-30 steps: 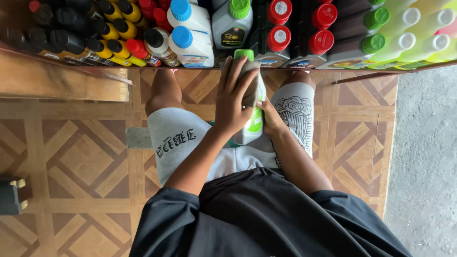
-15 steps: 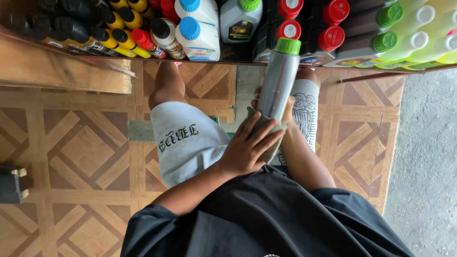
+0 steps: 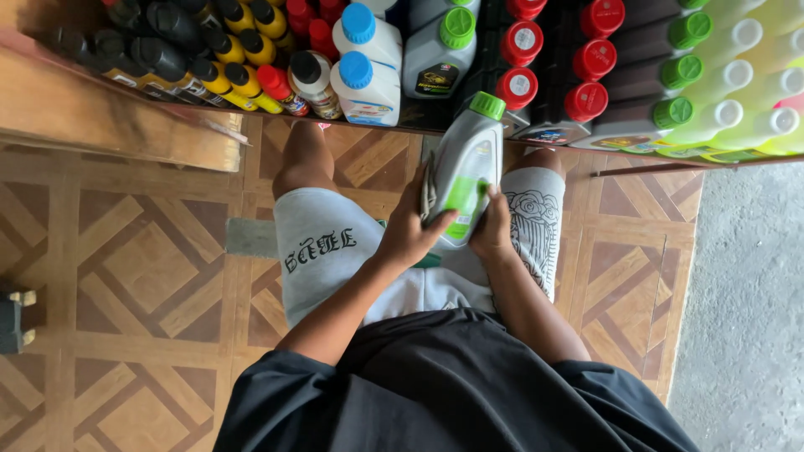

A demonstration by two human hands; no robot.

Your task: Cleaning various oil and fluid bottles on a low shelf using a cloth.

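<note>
I hold a grey plastic bottle (image 3: 463, 172) with a green cap and a green label in front of my lap, cap pointing toward the shelf. My left hand (image 3: 408, 236) grips its left side and lower end, with what looks like a folded grey cloth (image 3: 429, 182) pressed between fingers and bottle. My right hand (image 3: 492, 228) holds the bottle's right lower edge. Below the hands are my white printed shorts (image 3: 322, 251) and black shirt.
A low shelf (image 3: 126, 125) along the top holds rows of bottles: black ones with yellow or red caps (image 3: 219, 79), white ones with blue caps (image 3: 366, 82), dark ones with red caps (image 3: 586, 100), pale yellow-green ones (image 3: 754, 125). Patterned wood-look floor (image 3: 126, 276) lies left, grey concrete (image 3: 754, 318) right.
The bottle has turned from its narrow edge to show its labelled face and sits lower. My right hand, hidden behind it before, now shows on its right side.
</note>
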